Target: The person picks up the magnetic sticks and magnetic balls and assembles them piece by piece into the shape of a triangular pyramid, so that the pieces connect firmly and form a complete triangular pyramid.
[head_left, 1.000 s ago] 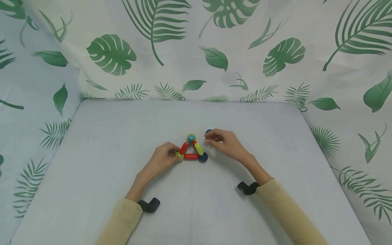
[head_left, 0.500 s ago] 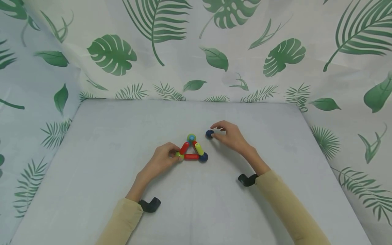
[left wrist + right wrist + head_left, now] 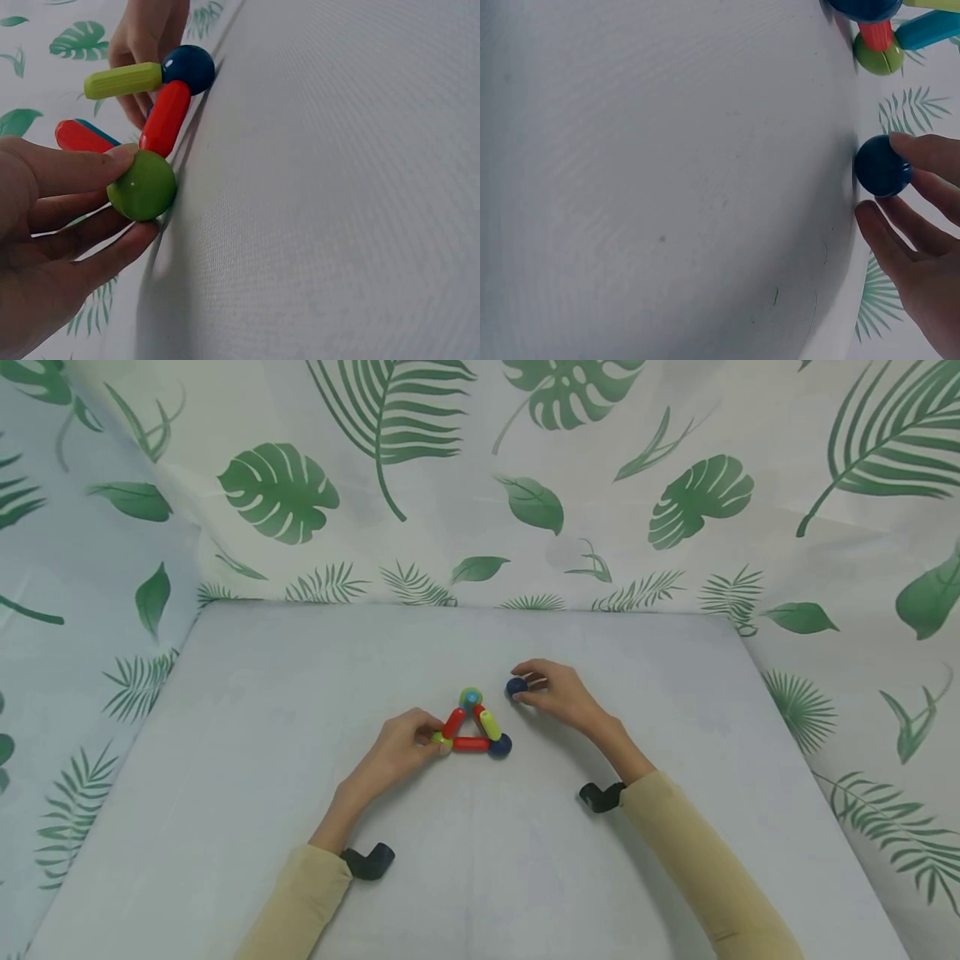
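A triangle of magnetic rods and balls stands on the table. My left hand pinches its near-left green ball between thumb and fingers. A red rod joins that ball to a dark blue ball, from which a yellow-green rod sticks up. Another red rod rises from the held ball. At the back corner, a blue rod stands on a second green ball. Right of the triangle, my right hand holds a loose dark blue ball at its fingertips, on or just above the table.
The pale table extends around both hands. Leaf-printed cloth hangs behind it and along both sides. Black wrist cameras sit at the cuffs of the tan sleeves.
My right hand has shifted slightly back, bringing the loose blue ball into view, and its fingers have closed around it. My left hand keeps its grip on the green ball.
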Tool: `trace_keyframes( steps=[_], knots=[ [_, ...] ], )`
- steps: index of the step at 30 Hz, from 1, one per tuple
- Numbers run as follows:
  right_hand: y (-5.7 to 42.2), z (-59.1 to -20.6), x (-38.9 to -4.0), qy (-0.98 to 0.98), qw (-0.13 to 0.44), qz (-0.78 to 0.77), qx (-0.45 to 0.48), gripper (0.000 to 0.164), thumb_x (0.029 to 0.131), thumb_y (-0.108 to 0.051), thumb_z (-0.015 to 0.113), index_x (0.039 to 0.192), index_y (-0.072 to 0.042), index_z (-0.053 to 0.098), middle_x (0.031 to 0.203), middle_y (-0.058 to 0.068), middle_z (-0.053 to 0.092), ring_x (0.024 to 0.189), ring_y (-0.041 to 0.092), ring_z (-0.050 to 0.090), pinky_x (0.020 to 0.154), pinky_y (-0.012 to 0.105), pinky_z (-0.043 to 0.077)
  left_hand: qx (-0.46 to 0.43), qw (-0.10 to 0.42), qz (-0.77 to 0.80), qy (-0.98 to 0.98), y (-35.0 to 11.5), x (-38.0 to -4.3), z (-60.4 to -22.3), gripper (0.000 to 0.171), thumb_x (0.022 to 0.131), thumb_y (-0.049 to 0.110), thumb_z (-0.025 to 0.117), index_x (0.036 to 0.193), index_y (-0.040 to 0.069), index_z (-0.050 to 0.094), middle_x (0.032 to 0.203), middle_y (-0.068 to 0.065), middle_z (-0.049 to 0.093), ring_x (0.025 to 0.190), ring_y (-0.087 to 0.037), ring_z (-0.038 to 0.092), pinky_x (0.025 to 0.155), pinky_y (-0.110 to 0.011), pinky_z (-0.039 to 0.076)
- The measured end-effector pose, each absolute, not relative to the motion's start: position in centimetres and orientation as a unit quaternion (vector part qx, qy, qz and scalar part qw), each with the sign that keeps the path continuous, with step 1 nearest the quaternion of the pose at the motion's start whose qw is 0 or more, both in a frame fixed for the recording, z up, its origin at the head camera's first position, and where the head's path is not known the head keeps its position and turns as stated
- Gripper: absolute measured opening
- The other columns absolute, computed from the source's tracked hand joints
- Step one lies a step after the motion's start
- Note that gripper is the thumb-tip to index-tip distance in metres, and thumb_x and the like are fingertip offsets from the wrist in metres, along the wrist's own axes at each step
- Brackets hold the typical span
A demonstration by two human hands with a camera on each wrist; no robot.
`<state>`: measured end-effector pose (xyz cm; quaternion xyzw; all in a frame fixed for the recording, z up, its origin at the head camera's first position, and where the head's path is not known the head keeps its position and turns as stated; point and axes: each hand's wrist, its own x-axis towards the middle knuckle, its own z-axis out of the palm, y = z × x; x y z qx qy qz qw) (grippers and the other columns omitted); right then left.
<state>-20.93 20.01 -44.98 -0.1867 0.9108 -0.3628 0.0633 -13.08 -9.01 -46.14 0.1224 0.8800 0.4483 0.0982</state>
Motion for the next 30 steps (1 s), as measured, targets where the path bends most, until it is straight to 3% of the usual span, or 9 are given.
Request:
trace_keyframes(
  steps=[16,30],
  knots=[
    [18.5,-44.0,-20.4,0.898,0.084,-0.384,-0.199,0.035,0.092,-0.009,0.077,0.125,-0.003,0.069,0.122,0.013,0.072,0.113,0.03,0.07,0.097,0.041,0.059,0.127,0.09,0.447,0.881,-9.2,-13.2,-46.4,0.032,0.088,0.01,0.08,0.118,0.002,0.071,0.109,-0.007,0.072,0.095,-0.02,0.066,0.087,-0.038,0.057],
    [16.7,-40.7,-18.0,0.875,0.019,-0.401,-0.269,0.035,0.091,-0.005,0.077,0.125,0.0,0.067,0.122,0.012,0.07,0.11,0.027,0.072,0.096,0.036,0.059,0.121,0.102,0.44,0.884,-9.0,-13.1,-46.1,0.033,0.089,0.013,0.079,0.12,0.003,0.07,0.108,-0.006,0.071,0.096,-0.019,0.064,0.088,-0.038,0.057]
  ],
)
